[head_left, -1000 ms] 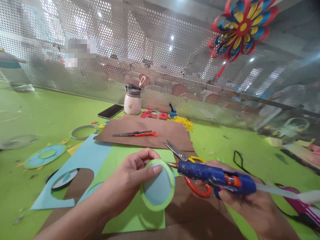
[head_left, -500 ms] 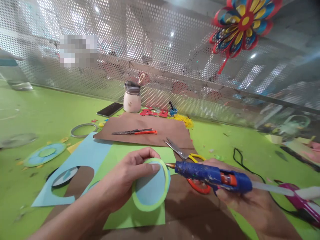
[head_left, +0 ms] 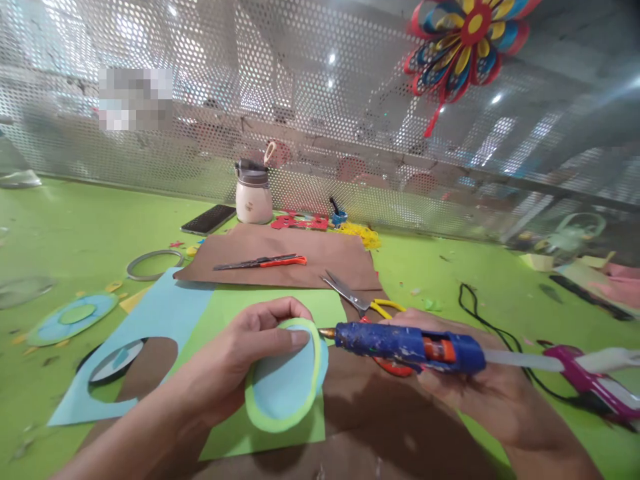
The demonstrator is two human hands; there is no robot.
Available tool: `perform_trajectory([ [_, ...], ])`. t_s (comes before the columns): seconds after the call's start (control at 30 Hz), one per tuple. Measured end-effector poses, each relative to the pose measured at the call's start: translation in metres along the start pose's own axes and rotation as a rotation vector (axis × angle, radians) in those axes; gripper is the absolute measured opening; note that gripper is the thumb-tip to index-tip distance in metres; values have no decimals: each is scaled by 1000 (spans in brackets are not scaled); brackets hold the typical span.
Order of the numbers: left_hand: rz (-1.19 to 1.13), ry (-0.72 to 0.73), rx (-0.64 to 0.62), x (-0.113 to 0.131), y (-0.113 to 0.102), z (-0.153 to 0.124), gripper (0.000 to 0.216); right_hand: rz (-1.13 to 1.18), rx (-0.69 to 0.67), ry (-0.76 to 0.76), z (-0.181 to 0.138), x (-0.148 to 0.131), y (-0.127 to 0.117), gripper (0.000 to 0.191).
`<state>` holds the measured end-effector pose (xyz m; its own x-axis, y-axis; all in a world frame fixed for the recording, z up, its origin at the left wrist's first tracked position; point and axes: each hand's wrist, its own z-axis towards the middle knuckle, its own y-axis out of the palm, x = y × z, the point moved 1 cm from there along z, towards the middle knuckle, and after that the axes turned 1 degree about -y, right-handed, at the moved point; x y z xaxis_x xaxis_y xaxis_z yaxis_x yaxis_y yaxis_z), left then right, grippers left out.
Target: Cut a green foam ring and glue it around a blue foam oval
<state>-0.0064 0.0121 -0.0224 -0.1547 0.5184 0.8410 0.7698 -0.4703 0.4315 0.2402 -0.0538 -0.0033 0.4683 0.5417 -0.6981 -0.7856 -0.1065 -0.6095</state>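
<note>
My left hand (head_left: pixel 265 340) pinches the upper left edge of a round paper piece (head_left: pixel 285 381), light blue in the middle with a green ring around it. Curled around a dark blue hot glue gun (head_left: pixel 385 340), my right hand (head_left: pixel 450 387) keeps it level, with the gun's brass nozzle at the right edge of the ring. Whether the tip touches the paper I cannot tell. A clear glue stick (head_left: pixel 520 360) pokes out of the gun's back. Partly hidden behind the gun lie scissors (head_left: pixel 350 293) with yellow and red handles showing.
An orange-handled utility knife (head_left: pixel 265 262) rests on brown paper (head_left: pixel 330 267). Cut blue paper (head_left: pixel 175 307) and green paper (head_left: pixel 225 433) lie below. A flask (head_left: pixel 254 200) and phone (head_left: pixel 207 218) stand near a perforated screen. A black cord (head_left: pixel 480 317) and magenta tool (head_left: pixel 575 377) lie right.
The round paper piece has tilted, showing narrower, and its lower edge has swung left. The glue gun has stayed at its right edge. The whole view has shifted slightly.
</note>
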Motion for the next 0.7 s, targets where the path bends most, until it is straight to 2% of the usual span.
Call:
perform_trajectory([
  [0.17,-5,-31,-35,0,-1,1,17,49,-58,18,6,-8,-3,37],
  [0.27,-2,-52,-50,1,-1,0,17,42,-72,16,6,-7,-4,37],
  [0.43,-8,-83,-56,0,-1,-1,16,20,-22,14,-1,1,-6,45],
  [0.7,-36,-91,-42,-1,-2,1,20,-57,-68,-8,-3,0,-10,43],
])
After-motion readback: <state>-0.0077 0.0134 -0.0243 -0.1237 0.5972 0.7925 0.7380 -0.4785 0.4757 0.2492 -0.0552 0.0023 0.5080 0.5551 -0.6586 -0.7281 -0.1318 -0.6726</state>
